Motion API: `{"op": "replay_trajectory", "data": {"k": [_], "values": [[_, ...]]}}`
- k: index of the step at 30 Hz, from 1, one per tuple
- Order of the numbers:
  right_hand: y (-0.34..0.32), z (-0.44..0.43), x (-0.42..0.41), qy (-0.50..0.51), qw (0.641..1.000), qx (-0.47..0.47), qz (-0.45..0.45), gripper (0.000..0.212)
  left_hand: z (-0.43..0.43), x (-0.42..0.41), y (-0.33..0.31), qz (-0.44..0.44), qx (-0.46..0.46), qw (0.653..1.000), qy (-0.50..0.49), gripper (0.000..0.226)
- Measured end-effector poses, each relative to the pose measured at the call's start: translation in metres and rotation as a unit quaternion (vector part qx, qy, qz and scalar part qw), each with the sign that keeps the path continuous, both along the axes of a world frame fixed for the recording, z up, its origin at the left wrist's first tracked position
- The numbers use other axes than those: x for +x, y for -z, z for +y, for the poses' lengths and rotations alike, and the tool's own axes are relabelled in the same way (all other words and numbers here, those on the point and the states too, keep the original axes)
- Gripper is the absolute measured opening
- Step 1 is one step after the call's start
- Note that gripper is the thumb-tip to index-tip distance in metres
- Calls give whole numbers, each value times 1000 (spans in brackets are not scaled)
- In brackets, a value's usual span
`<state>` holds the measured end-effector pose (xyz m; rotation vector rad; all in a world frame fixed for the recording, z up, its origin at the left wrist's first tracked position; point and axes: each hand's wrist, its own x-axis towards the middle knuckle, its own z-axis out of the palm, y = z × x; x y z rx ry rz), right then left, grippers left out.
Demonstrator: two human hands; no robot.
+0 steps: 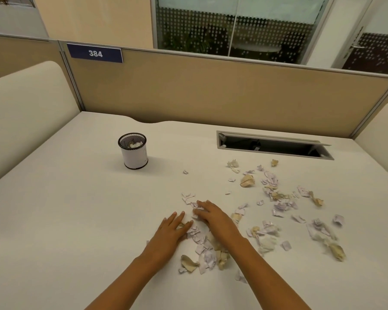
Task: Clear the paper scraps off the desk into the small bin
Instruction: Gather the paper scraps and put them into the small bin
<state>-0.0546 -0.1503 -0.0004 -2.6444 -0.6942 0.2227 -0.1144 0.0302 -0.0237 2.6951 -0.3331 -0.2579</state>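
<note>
both of the person's arms reach out over the pale desk (76, 209). the left hand (174, 227) lies flat, palm down, fingers straight and close together, its fingertips touching the edge of a heap of paper scraps (199, 239). the right hand (211, 214) is just beside it, also flat, with its fingers pointing left and resting on top of the same heap. a few white bits show under its fingertips. neither hand is curled round anything.

the heap runs from between the two hands back toward the person, between the forearms. it is a mix of white torn pieces and tan crumpled ones. many more loose scraps (278, 204) lie scattered across the right half of the desk, well apart from the hands, among them a tan crumpled wad (247, 181) nearer the far side. one tiny white bit (185, 172) sits alone toward the middle.

the small bin (133, 156), a round cup with a black mesh rim and a white wrap, stands upright on the far left part of the desk. it is well apart from both hands and the heap, with some white paper inside it.

behind the scatter a cable hatch (273, 145) in the desktop has its flap raised. a tan partition (211, 92) closes the far edge, and a blue plate (95, 53) reading 384 hangs at its top left corner.
</note>
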Motion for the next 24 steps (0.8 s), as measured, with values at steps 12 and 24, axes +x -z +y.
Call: {"op": "replay_trajectory", "data": {"k": [12, 24], "values": [[-9, 9, 5, 92, 992, 73, -55, 20, 3, 6, -13, -133, -67, 985, -85, 31], [-33, 15, 32, 287, 921, 253, 75, 16, 22, 35, -38, -64, -284, 907, -305, 28]]}}
